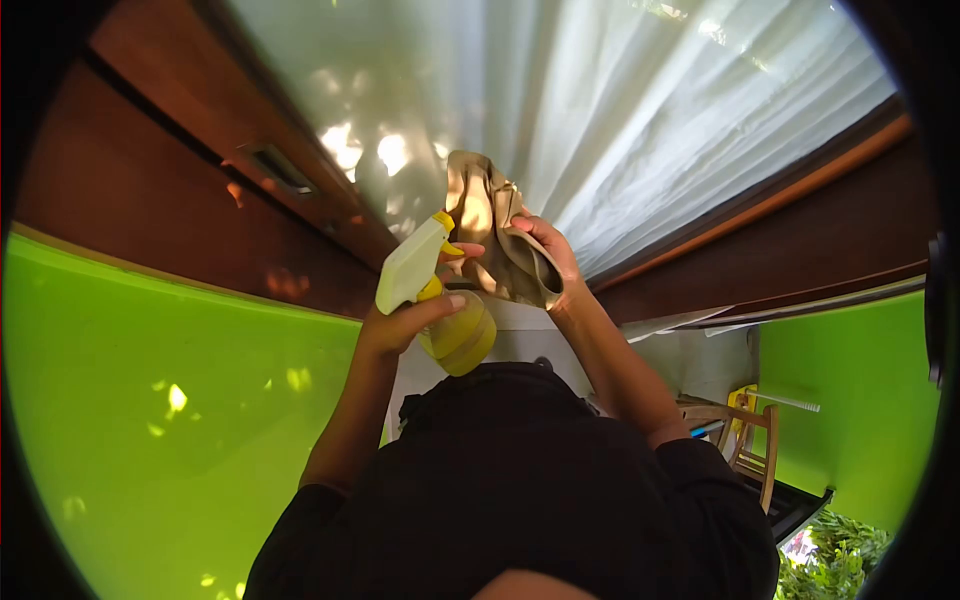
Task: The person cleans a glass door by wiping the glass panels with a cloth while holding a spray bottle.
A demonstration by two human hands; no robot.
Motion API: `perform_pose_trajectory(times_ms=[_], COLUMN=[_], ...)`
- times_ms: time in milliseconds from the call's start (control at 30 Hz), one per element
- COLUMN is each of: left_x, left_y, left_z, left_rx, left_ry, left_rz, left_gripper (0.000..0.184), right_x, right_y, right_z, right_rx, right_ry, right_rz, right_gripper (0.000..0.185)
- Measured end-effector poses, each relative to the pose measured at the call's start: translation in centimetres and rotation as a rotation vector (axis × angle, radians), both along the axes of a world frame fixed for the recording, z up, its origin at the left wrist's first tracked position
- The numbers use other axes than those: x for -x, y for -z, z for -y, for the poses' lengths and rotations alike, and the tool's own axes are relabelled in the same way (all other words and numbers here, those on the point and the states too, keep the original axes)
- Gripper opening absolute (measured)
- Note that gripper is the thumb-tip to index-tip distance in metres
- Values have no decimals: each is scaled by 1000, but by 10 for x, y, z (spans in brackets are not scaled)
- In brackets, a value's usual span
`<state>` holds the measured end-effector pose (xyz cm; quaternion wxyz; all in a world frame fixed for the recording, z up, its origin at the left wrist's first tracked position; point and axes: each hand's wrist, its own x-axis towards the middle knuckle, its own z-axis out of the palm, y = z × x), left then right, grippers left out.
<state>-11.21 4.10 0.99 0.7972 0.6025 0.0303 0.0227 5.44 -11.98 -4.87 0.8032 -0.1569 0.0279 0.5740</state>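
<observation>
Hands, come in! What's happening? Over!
Left hand holds white-and-yellow plastic spray bottle. Right hand holds crumpled tan cloth. No obstruction visible.

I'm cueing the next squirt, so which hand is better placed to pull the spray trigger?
Left, I'd judge. The left hand grips the spray bottle, with a finger at its yellow trigger; the right hand is taken up holding the tan cloth.

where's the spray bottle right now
In the head view, the spray bottle is just left of centre, in the grip of the left hand, beside the tan cloth.
</observation>
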Motion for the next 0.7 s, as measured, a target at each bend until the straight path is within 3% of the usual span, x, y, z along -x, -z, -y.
perform_pose_trajectory(times_ms=[100,133,300,333,433,467,567,600,633,700], left_x=[-9,-15,-41,-47,-55,-57,-55,-54,-51,-53], left_y=[-13,-13,-2,3,-2,10,36,32,33,34], left_z=[43,51,88,93,118,127,135,143,148,154], left_rx=[-120,-316,-104,-26,27,-3,-222,-179,-166,-139], left_ry=[-89,-120,-74,-51,-133,-181,-241,-285,-313,-370], left_rz=[105,194,127,92,49,137,-3,1,-21,-39], left_gripper=[93,97,78,73,57,54,55,49,51,55], right_x=[-1,1,5,3,-7,-3,-12,-14,-8,-3], right_y=[-24,-33,-50,-49,-49,-53,-20,-15,-11,-17], right_z=[36,45,77,84,96,101,117,121,130,147], right_rx=[-37,-41,-42,-173,-21,94,428,662,866,730], right_ry=[19,49,34,-36,-7,101,276,421,629,880], right_rz=[-8,10,120,102,24,239,820,1113,1219,1508], right_gripper=[50,51,51,48,44,38,34,33,36,46])
